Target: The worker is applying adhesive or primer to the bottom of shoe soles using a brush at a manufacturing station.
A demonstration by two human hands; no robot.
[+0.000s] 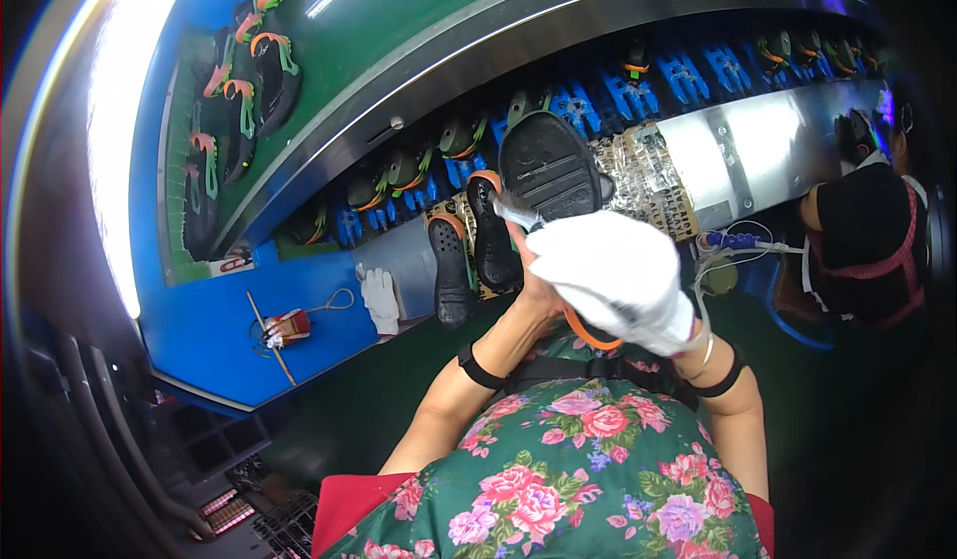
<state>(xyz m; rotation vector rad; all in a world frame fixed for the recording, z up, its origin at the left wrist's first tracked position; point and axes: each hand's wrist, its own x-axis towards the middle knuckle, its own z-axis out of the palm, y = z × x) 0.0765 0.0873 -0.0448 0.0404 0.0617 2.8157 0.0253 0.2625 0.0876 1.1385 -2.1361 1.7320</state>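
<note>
My left hand [536, 288], bare, is closed in front of my chest, its fingers partly hidden. My right hand [623, 275], in a white glove, curls against it and covers most of what lies between them. A grey pointed tip [518, 210] sticks out beside the left fingers; I cannot tell its kind. An orange curved edge [592, 332] shows under the glove, apparently part of a shoe. Just beyond my hands lie a black clog with an orange rim [494, 240], a second black clog with holes [453, 272], and a large black sole-shaped piece [550, 165].
Several dark clogs [277, 80] ride on a green conveyor [419, 10]. Below its metal edge stand blue shoe holders [573, 108], some with clogs. A loose white glove [380, 300] lies left, near a blue table [214, 325] with a red container [289, 328]. A co-worker [865, 230] is at the right.
</note>
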